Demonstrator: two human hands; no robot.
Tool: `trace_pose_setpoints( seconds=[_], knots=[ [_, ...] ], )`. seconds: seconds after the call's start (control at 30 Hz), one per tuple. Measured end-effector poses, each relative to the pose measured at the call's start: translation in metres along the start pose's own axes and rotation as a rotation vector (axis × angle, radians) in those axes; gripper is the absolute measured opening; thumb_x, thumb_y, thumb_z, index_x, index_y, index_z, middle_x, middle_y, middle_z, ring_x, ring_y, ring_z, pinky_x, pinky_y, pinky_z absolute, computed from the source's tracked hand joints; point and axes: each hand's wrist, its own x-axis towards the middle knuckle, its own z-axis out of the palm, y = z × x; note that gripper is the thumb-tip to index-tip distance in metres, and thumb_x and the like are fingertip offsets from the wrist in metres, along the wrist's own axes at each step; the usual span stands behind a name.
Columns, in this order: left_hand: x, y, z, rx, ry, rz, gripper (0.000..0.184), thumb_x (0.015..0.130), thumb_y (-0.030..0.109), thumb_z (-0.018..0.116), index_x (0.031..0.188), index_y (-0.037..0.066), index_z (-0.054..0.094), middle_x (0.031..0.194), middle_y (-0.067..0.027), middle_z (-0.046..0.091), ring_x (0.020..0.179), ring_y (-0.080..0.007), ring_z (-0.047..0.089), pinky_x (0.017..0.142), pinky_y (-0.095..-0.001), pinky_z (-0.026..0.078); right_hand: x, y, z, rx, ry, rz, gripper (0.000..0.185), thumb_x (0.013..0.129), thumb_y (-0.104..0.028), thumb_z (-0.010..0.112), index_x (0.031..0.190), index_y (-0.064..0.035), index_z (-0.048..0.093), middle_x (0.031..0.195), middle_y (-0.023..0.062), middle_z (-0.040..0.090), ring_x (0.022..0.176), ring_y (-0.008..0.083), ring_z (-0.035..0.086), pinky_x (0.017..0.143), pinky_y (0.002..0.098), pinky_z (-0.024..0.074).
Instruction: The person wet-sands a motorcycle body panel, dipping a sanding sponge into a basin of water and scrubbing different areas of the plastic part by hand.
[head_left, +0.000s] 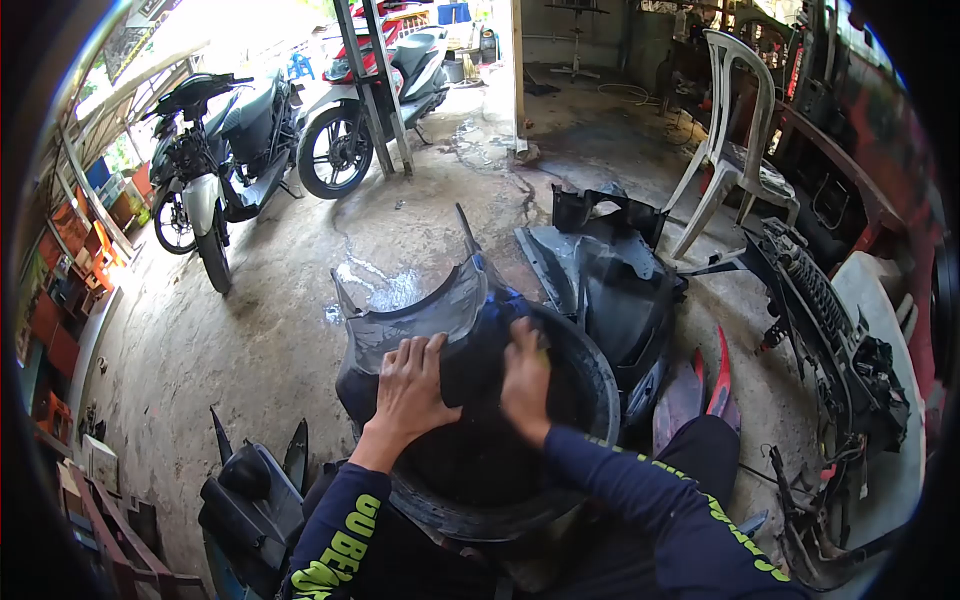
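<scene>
A dark plastic motorcycle body panel (415, 325) with a curved, greyish wet-looking upper part rests tilted over a round black tub (600, 385). My left hand (408, 392) grips the panel's near side, fingers bent over it and the thumb pointing right. My right hand (525, 378) is at the panel's right side, over the tub. Motion smears its fingers, and I cannot make out whether anything is in them. The tub stands between my legs, its inside dark.
More dark body panels (620, 290) lie right of the tub, near a white plastic chair (735, 140). Black parts (255, 495) sit at lower left. A motorcycle frame (830, 350) stands at right. Two scooters (225, 150) are parked behind, beside metal posts (375, 90). Water wets the concrete floor (385, 285).
</scene>
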Motion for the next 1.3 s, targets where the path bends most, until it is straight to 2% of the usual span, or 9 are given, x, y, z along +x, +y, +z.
trace_pose_setpoints(
  seconds=[0.1, 0.23, 0.3, 0.43, 0.8, 0.9, 1.1, 1.23, 1.3],
  knots=[
    [0.003, -0.003, -0.001, 0.016, -0.005, -0.003, 0.097, 0.047, 0.036, 0.086, 0.13, 0.002, 0.048, 0.112, -0.0133, 0.054, 0.107, -0.0313, 0.054, 0.089, -0.0434, 0.044, -0.005, 0.001, 0.005, 0.011, 0.076, 0.09, 0.048, 0.103, -0.019, 0.045, 0.145, 0.0027, 0.043, 0.157, 0.0211, 0.031, 0.148, 0.0425, 0.019, 0.12, 0.0405, 0.0187],
    [0.002, -0.01, 0.0, -0.014, -0.006, -0.047, 0.098, 0.047, 0.036, 0.087, 0.13, 0.001, 0.047, 0.112, -0.0136, 0.054, 0.108, -0.0323, 0.054, 0.09, -0.0445, 0.044, -0.027, -0.006, 0.001, -0.093, -0.049, -0.116, 0.046, 0.104, -0.018, 0.04, 0.144, 0.0049, 0.043, 0.156, 0.0237, 0.032, 0.149, 0.0374, 0.021, 0.119, 0.0395, 0.0238],
    [0.003, -0.006, -0.004, -0.002, -0.001, -0.068, 0.099, 0.047, 0.036, 0.087, 0.13, 0.002, 0.046, 0.112, -0.0135, 0.054, 0.109, -0.0327, 0.053, 0.091, -0.0448, 0.044, 0.012, 0.02, -0.003, 0.012, 0.058, 0.059, 0.045, 0.103, -0.014, 0.042, 0.144, 0.0041, 0.044, 0.158, 0.0221, 0.029, 0.149, 0.0388, 0.02, 0.118, 0.042, 0.0229],
    [0.001, -0.01, -0.001, -0.018, 0.007, -0.052, 0.099, 0.047, 0.036, 0.087, 0.13, 0.002, 0.047, 0.113, -0.0133, 0.054, 0.109, -0.0326, 0.054, 0.091, -0.0451, 0.044, -0.055, -0.014, 0.01, -0.017, 0.002, -0.135, 0.043, 0.103, -0.013, 0.042, 0.142, 0.0051, 0.046, 0.151, 0.0238, 0.04, 0.146, 0.0373, 0.029, 0.118, 0.0407, 0.0231],
    [0.006, -0.016, -0.008, -0.028, 0.014, -0.077, 0.1, 0.047, 0.039, 0.087, 0.131, 0.002, 0.047, 0.115, -0.0139, 0.054, 0.111, -0.0332, 0.054, 0.092, -0.0458, 0.044, 0.01, 0.02, -0.009, -0.027, 0.027, 0.003, 0.046, 0.101, -0.012, 0.044, 0.143, 0.0075, 0.042, 0.153, 0.0243, 0.037, 0.145, 0.0373, 0.03, 0.118, 0.0395, 0.0254],
    [0.01, -0.014, -0.011, -0.014, 0.0, -0.046, 0.099, 0.048, 0.038, 0.087, 0.131, 0.002, 0.047, 0.115, -0.0142, 0.054, 0.112, -0.0333, 0.054, 0.093, -0.0459, 0.044, -0.018, 0.018, -0.004, -0.124, 0.025, -0.292, 0.047, 0.1, -0.012, 0.043, 0.142, 0.0106, 0.042, 0.151, 0.025, 0.041, 0.146, 0.0352, 0.031, 0.119, 0.0381, 0.0247],
    [0.006, -0.013, -0.01, -0.06, -0.002, -0.066, 0.101, 0.048, 0.041, 0.086, 0.132, 0.002, 0.046, 0.117, -0.016, 0.054, 0.112, -0.0354, 0.053, 0.094, -0.0478, 0.044, 0.008, 0.028, -0.013, 0.03, -0.005, -0.101, 0.047, 0.098, -0.007, 0.044, 0.143, 0.0063, 0.043, 0.152, 0.0263, 0.037, 0.146, 0.0378, 0.029, 0.12, 0.0399, 0.0217],
    [0.008, -0.015, -0.01, -0.046, -0.013, -0.032, 0.097, 0.049, 0.038, 0.086, 0.13, 0.002, 0.047, 0.117, -0.0145, 0.054, 0.113, -0.0333, 0.053, 0.093, -0.0455, 0.044, -0.024, 0.007, -0.008, -0.045, -0.056, -0.352, 0.045, 0.1, -0.011, 0.044, 0.142, 0.0062, 0.045, 0.149, 0.0257, 0.043, 0.145, 0.0344, 0.033, 0.118, 0.036, 0.0261],
    [0.004, -0.013, -0.01, -0.062, 0.016, -0.048, 0.097, 0.048, 0.038, 0.086, 0.13, 0.002, 0.047, 0.116, -0.0143, 0.054, 0.112, -0.033, 0.053, 0.092, -0.0452, 0.045, 0.016, 0.024, -0.018, 0.046, -0.027, -0.099, 0.047, 0.098, -0.008, 0.045, 0.143, 0.0053, 0.044, 0.152, 0.0261, 0.038, 0.146, 0.0387, 0.029, 0.118, 0.0376, 0.025]
  ],
)
